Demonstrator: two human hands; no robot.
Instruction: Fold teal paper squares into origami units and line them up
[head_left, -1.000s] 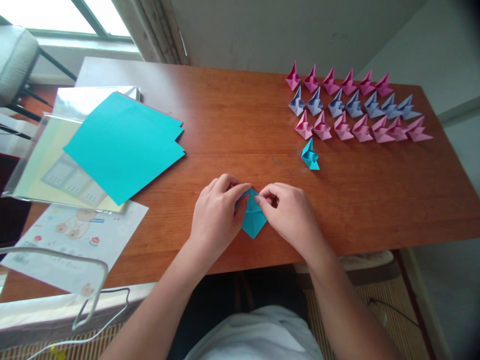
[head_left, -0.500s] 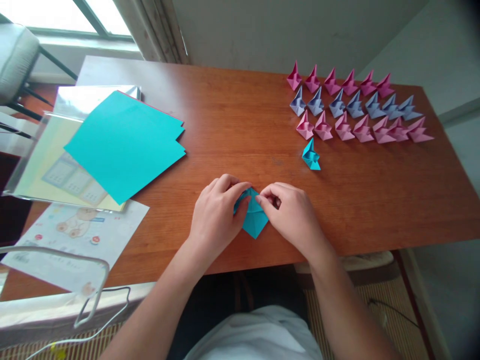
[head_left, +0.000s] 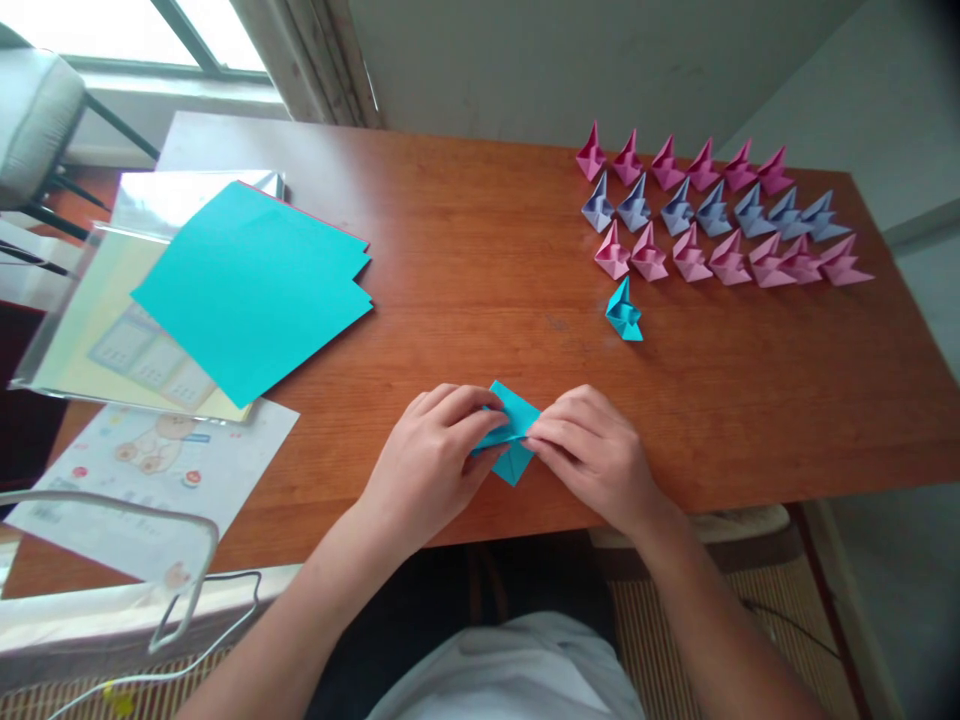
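Note:
A small teal folded paper point(head_left: 513, 428) lies near the front edge of the wooden table point(head_left: 480, 270). My left hand point(head_left: 431, 460) pinches its left side with closed fingers. From the other side, my right hand point(head_left: 592, 450) presses and pinches its right edge, fingers together. The paper's top flap points away from me and its lower tip sticks out between my hands. One finished teal folded figure point(head_left: 623, 312) stands alone a little further back to the right.
Three rows of several pink and lilac folded figures point(head_left: 712, 215) fill the table's far right. A stack of teal sheets point(head_left: 251, 285) lies on a clear sleeve at the left, above a printed sheet point(head_left: 150, 485). A chair point(head_left: 37, 115) stands at far left.
Both hands slid a little toward me along the paper. The top flap, earlier covered by my fingertips, now lies exposed above them.

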